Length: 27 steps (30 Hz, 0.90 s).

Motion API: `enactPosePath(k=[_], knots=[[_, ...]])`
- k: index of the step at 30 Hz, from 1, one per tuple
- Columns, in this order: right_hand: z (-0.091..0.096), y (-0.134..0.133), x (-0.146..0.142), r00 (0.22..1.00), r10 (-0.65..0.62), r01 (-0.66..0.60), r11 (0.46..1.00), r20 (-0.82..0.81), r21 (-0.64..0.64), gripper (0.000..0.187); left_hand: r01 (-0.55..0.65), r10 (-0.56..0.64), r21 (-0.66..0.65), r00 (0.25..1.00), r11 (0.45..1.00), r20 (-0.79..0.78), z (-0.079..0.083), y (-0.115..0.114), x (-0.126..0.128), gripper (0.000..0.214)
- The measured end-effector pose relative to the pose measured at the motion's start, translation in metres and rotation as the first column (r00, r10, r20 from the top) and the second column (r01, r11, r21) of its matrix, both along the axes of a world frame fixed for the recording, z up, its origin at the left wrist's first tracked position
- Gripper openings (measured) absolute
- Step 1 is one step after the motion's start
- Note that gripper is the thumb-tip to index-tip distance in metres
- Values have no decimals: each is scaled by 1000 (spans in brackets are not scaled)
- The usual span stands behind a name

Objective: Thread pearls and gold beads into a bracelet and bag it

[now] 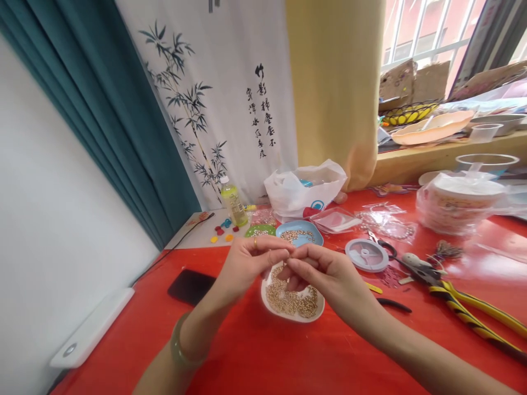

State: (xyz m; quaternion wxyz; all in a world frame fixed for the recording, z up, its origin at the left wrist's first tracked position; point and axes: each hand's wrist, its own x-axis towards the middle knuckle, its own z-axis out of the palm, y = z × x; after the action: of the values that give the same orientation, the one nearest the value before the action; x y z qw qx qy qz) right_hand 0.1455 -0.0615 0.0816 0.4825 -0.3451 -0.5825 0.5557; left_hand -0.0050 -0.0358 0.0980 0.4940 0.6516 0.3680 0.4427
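Two bare forearms reach in from the bottom edge of the view, the left one wearing a pale green bangle point(179, 343) at the wrist. They rise over a bright red surface point(288, 356) and meet near the middle of the picture.

The left hand point(251, 260) and the right hand point(321, 271) are brought together fingertip to fingertip. On each, the thumb and forefinger are pinched closed, and the two pinches touch. Whatever is held between them is too small to make out. A thin ring point(255, 240) shows on a finger of the left hand.

Directly beneath the joined fingertips, and slightly nearer the person, sits a small white dish point(272, 308) filled with tiny gold beads point(288, 302). The right hand hangs over the dish's far rim and hides part of it, so it is the nearer of the two. The left hand is just beside the dish's left edge.

Just beyond the hands is a blue dish point(300, 233) with more beads, and a green dish point(260, 230) lies to its left. To the right of the hands lies a flat round spool point(366, 255), and farther right are yellow and black pliers point(477, 312), handles pointing toward the lower right corner. A black phone point(191, 286) lies flat to the left of the hands. Well back stand a small bottle point(233, 204) and a white plastic bag point(304, 189).
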Motion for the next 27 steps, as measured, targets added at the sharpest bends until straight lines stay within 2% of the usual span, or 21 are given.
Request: enactPosePath(k=[5, 8, 12, 14, 19, 22, 23, 27], knots=[[0, 4, 3, 996, 84, -83, 995, 8, -50, 22, 38, -39, 19, 998, 999, 50, -2, 2, 0, 6], [0, 7, 6, 994, 103, -101, 993, 41, -60, 26, 12, -14, 31, 997, 999, 81, -2, 3, 0, 3], [0, 12, 10, 993, -82, 80, 997, 84, 20, 25, -17, 13, 65, 998, 998, 64, -1, 3, -2, 4], [-1, 13, 11, 986, -130, 126, 991, 105, 47, 21, -26, 22, 86, 999, 996, 40, -1, 3, -3, 3], [-2, 12, 11, 982, 23, -36, 997, 189, 68, 19, -24, 23, 122, 1000, 992, 16, -3, 6, -3, 4], [-2, 12, 11, 973, -23, -17, 986, 231, 167, 13, -19, 16, 122, 1000, 992, 24, -5, 8, -3, 3], [-2, 12, 11, 971, -21, -19, 986, 240, 163, 11, -19, 16, 120, 1000, 993, 24, -6, 8, -3, 3], [-2, 13, 9, 973, 131, -131, 991, 192, -11, 12, -9, 8, 131, 1000, 991, 11, -6, 10, -1, 5]])
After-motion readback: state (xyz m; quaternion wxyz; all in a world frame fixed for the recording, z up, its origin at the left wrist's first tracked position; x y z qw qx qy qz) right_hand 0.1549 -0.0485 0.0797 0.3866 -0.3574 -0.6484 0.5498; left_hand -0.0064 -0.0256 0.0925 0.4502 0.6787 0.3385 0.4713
